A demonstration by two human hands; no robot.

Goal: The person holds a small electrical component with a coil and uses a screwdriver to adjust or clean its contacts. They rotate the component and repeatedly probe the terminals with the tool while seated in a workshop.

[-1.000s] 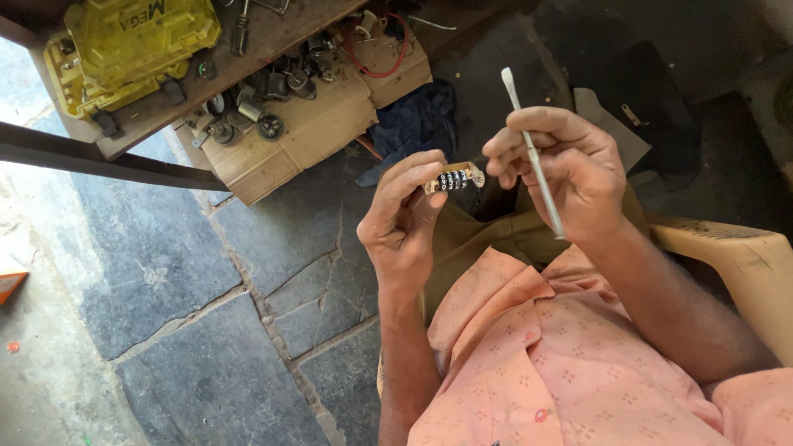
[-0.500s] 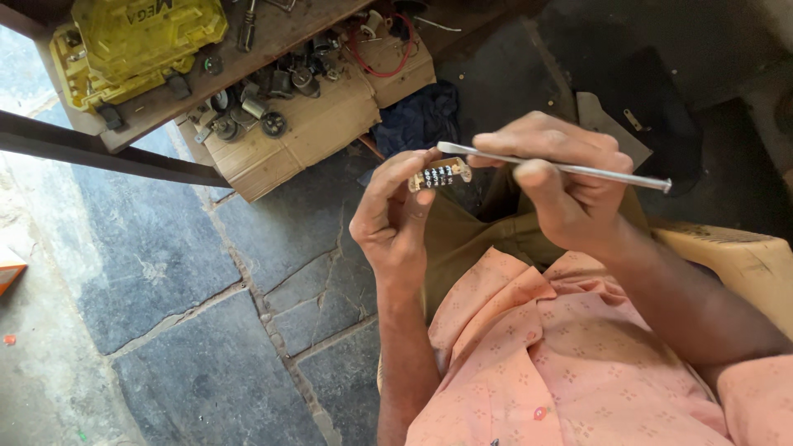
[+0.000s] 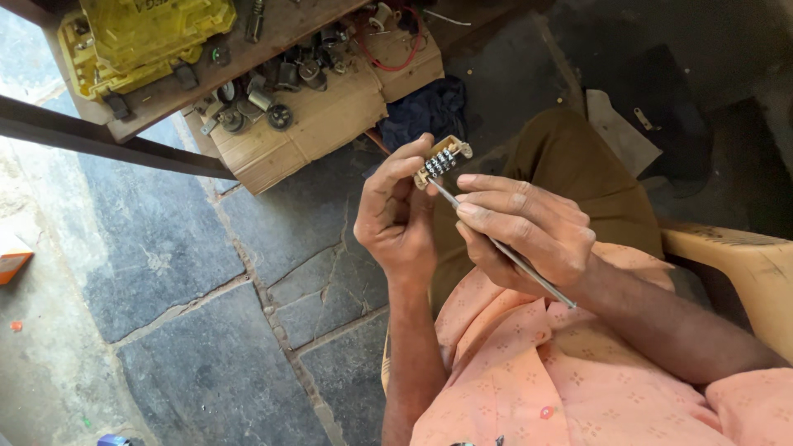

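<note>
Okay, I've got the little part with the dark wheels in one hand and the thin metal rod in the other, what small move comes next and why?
Probably ease the thin metal rod a touch further into the small part. The right hand has the rod's tip right at the part's lower edge, beside the row of dark wheels, and the left hand pinches the part up and steady. That suggests a gentle push or pry there, though the exact contact spot is too small to tell.

Dark grey stone-slab floor [image 3: 165,248] with pale joints. At top left, a yellow plastic housing [image 3: 149,33] on a worn wooden shelf [image 3: 281,25]; just below it, flattened cardboard [image 3: 314,124] strewn with small metal parts [image 3: 264,95] and a loop of red wire [image 3: 405,49]. Dark metal bar [image 3: 99,140] slanting across the left side. Crumpled dark blue cloth [image 3: 429,111] beside the cardboard. Beige plastic chair arm [image 3: 735,264] at right. Orange and white box corner [image 3: 12,256] at the left edge.
</note>
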